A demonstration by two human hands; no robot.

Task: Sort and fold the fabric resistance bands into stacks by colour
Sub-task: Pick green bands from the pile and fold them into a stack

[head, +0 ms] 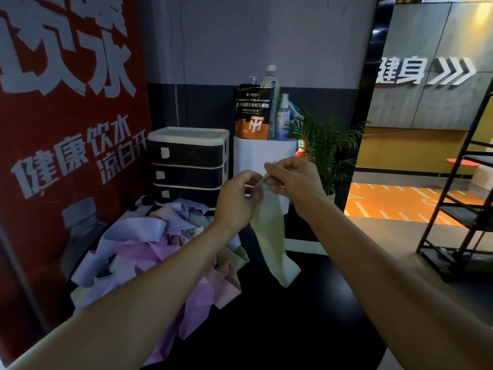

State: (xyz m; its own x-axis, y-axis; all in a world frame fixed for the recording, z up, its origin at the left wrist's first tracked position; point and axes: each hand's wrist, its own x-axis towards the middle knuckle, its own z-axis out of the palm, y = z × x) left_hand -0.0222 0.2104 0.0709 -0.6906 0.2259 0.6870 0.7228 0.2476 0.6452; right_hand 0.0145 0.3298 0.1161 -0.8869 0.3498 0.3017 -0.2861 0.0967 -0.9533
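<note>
A pale green fabric band [272, 236] hangs in the air above the dark table [293, 329]. My left hand [236, 198] and my right hand [293, 177] both pinch its top end, close together. Its lower end dangles just above the tabletop. To the left lies a tangled pile of bands [149, 257] in lilac, pink and pale green, partly hidden behind my left forearm.
A small black drawer unit with a white frame [186, 161] stands behind the pile. Beside it a white stand [256, 156] carries a powder pouch [252, 113] and bottles. A potted plant [325, 145] is behind my right hand. A black metal shelf rack [464, 209] stands at the right.
</note>
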